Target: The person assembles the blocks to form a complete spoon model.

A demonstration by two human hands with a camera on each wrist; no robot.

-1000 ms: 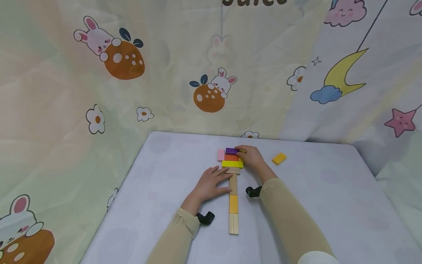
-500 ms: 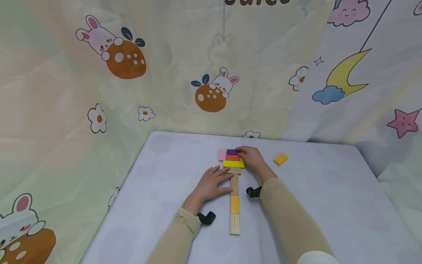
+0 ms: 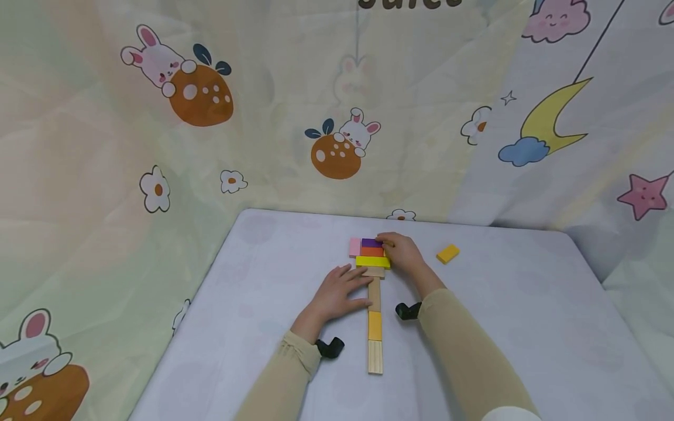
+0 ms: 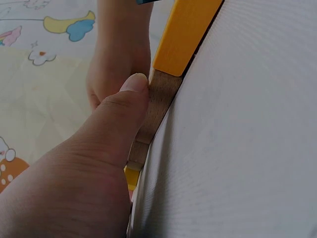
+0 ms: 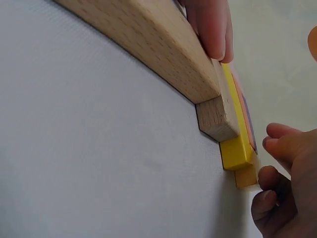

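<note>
Flat wooden blocks form a T-shaped layout on the table in the head view. Its head has a pink block, a purple block, an orange-red block and a long yellow block. My right hand holds a small yellow block at the right end, its fingers curled and partly covering it. My left hand lies with spread fingers against the plain wooden blocks of the stem. In the left wrist view the thumb touches a plain block's side.
Below the stem's plain blocks come an orange-yellow block and a pale ridged block. One loose orange-yellow block lies right of the right hand. The white table meets a printed cloth backdrop at the back.
The head view has shifted slightly. My right wrist has moved a little to the right and nearer, its fingers staying at the block. The left hand stays in place.
</note>
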